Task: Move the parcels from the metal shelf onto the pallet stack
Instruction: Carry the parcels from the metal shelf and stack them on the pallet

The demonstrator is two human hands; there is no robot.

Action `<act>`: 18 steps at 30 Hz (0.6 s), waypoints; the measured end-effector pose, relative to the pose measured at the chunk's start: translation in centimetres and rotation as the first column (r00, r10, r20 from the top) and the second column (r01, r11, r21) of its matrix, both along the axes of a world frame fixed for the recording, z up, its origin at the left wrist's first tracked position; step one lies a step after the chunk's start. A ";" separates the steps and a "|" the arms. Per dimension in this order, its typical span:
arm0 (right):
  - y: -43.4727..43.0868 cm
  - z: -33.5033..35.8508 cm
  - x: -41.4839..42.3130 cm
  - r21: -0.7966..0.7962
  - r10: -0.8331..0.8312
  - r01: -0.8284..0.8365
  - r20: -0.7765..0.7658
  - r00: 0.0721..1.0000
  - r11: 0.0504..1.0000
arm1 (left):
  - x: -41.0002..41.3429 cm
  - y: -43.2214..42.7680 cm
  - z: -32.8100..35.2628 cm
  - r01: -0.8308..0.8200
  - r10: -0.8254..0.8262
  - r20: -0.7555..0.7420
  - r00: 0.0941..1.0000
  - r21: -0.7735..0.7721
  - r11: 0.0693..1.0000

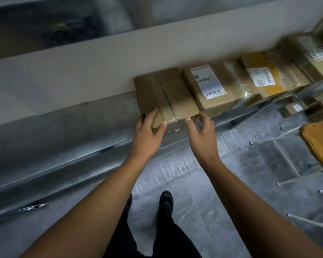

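A plain brown taped parcel (166,94) lies at the left end of a row of cardboard parcels on the metal shelf (265,107). My left hand (147,135) touches its near left corner, fingers spread along the side and thumb on the front edge. My right hand (199,131) hovers open just in front of its near right corner, fingers apart, holding nothing. To the right lies a parcel with a white label (209,88), then a yellowish labelled parcel (263,77). The far end of the row is blurred. No pallet stack is in view.
A pale wall (73,71) runs behind the row. A lower shelf tier holds a small labelled box (295,108). A wooden board (321,144) juts in at the right edge above the white shelf struts. Grey floor and my dark shoe (166,202) lie below.
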State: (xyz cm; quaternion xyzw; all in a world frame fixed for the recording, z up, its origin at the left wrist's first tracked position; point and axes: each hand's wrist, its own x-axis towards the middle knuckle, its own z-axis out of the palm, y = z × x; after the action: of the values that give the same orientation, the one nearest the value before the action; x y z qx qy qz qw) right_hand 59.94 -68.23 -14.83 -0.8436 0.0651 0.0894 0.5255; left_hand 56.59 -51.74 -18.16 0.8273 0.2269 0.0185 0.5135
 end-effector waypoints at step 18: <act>2.1 -1.5 -0.4 0.081 0.242 -0.234 -0.121 0.963 0.969 | -7.8 -0.1 0.3 -0.354 0.356 0.094 0.930 -0.037 0.934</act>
State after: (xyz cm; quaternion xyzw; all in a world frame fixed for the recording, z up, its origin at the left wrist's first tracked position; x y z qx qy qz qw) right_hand 59.49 -66.13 -16.33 -0.8199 -0.0057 0.2090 0.5329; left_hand 48.78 -51.80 -17.85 0.7658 0.3471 0.1501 0.5202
